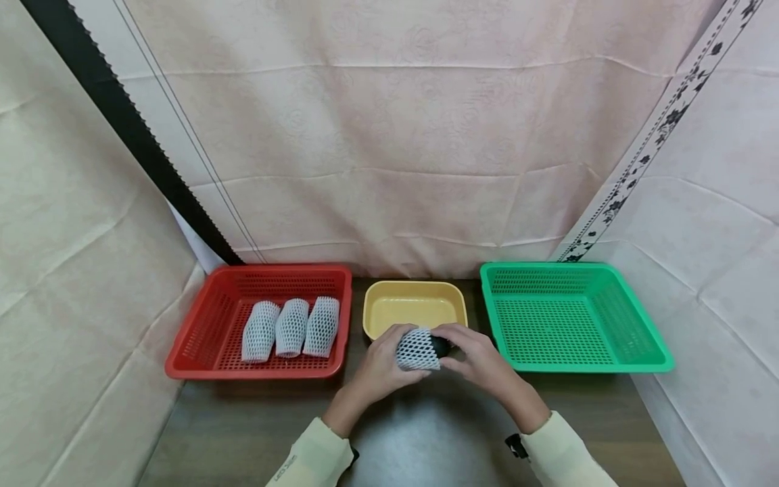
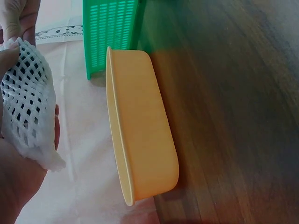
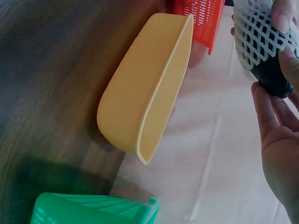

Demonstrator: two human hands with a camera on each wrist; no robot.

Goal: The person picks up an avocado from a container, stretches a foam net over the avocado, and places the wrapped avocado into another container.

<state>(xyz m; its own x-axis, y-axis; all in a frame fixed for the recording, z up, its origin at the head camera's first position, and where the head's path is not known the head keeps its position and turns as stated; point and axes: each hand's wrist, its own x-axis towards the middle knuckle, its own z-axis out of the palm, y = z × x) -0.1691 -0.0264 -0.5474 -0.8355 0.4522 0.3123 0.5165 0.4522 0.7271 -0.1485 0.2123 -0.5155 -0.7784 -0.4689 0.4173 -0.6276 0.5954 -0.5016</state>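
Note:
In front of the yellow tub, my left hand [image 1: 385,365] grips a white foam net sleeve [image 1: 416,350]. A dark, smooth avocado [image 3: 271,78] sits partly inside the sleeve, its tapered end sticking out on the right. The fingers and thumb of my right hand [image 1: 481,357] pinch that bare end. In the left wrist view the sleeve's mesh [image 2: 29,100] lies across the left palm, and the avocado is mostly hidden there. Both hands are raised above the table, close together.
A red basket [image 1: 255,374] on the left holds three white net-sleeved items [image 1: 291,328]. The yellow tub [image 1: 416,289] stands in the middle at the back. On the right is a green basket [image 1: 578,367]. Cloth curtains [image 1: 389,135] enclose the table's back and sides.

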